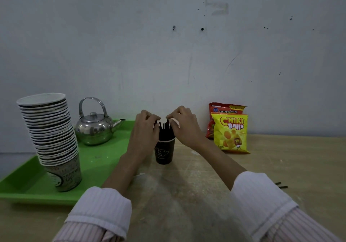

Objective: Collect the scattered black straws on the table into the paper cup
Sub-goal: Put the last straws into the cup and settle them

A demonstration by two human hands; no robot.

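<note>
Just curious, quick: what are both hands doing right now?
Left hand: fingers curled on the black straws in the paper cup.
Right hand: pinching the same straws.

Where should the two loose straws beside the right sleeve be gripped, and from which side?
Pinch the loose straws from straight above, across their width, at the exposed ends. They are thin and lie flat on the table, so nothing slips underneath; the right sleeve hides the rest. The right hand is nearer, though it pinches the cupped straws.
</note>
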